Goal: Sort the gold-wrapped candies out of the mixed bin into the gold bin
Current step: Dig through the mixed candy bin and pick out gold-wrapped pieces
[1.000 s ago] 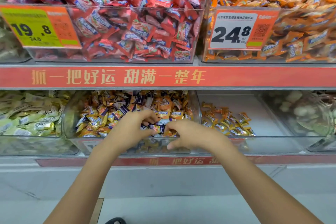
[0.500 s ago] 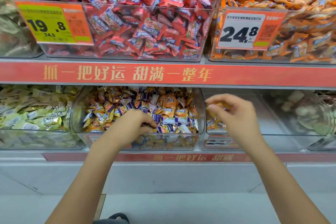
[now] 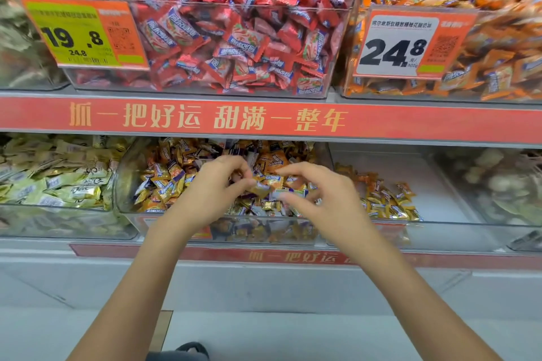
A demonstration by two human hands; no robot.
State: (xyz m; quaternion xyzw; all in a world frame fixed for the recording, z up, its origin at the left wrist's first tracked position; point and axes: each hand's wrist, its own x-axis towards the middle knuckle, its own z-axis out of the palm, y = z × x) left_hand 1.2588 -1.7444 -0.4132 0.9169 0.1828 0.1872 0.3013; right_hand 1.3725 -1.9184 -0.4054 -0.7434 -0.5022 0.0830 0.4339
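The mixed bin [image 3: 129,176] is a clear tub on the lower shelf, heaped with gold, orange and purple wrapped candies. Right of it, the gold bin [image 3: 434,184] holds a small heap of gold-wrapped candies [image 3: 387,202] near its front left. Both hands are over the mixed bin. My left hand [image 3: 214,187] has curled fingers and pinches a gold-wrapped candy [image 3: 259,189] at its fingertips. My right hand [image 3: 322,193] hovers just right of it, thumb and fingers apart and curved over the pile, with the thumb tip touching a pale candy [image 3: 289,193].
A bin of pale yellow-green candies [image 3: 50,182] sits to the left and a bin of white sweets [image 3: 498,182] to the far right. Above the red shelf strip [image 3: 264,120] stand tubs of red candies [image 3: 234,32] and orange candies [image 3: 484,38].
My right hand has come back left from over the gold bin to the mixed bin. My left hand stayed in the mixed bin and now has a gold candy at its fingertips.
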